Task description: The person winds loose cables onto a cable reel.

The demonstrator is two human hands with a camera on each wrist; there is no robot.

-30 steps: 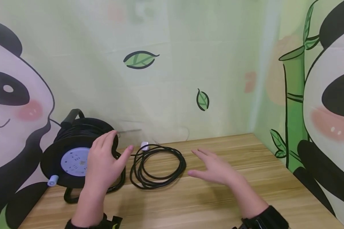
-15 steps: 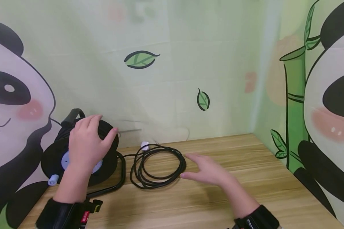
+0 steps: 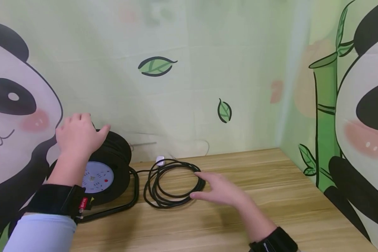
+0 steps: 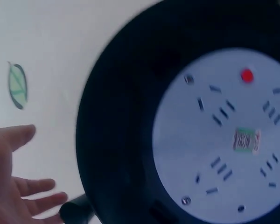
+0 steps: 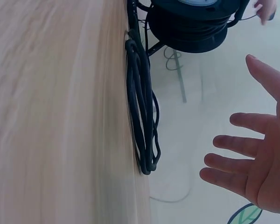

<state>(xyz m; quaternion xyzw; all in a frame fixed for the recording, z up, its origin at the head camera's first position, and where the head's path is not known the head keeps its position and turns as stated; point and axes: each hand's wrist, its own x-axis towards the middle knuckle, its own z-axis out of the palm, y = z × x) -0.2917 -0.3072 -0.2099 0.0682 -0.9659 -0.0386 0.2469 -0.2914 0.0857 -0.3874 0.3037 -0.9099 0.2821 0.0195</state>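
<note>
A black cable reel (image 3: 123, 176) with a round white socket panel (image 3: 98, 177) stands at the left of the table. My left hand (image 3: 80, 136) is over its top, hiding most of the carrying handle. In the left wrist view the fingers are spread close to a dark handle end (image 4: 77, 210), with no grip around it visible. Beside the reel lies a coil of black cable (image 3: 160, 202) joined to it. My right hand (image 3: 220, 189) hovers at the coil's right side, thumb and fingers apart; the right wrist view shows it holding nothing.
A white plug (image 3: 160, 160) rests behind the coil. The reel's black tube stand (image 3: 113, 210) reaches forward on the wooden table (image 3: 255, 175). A panda-printed cloth backdrop (image 3: 182, 87) closes off the back and right side.
My left hand has moved left and up, from in front of the socket panel to the reel's top. My right hand has come leftward to the coil's edge. Reel and coil stay put.
</note>
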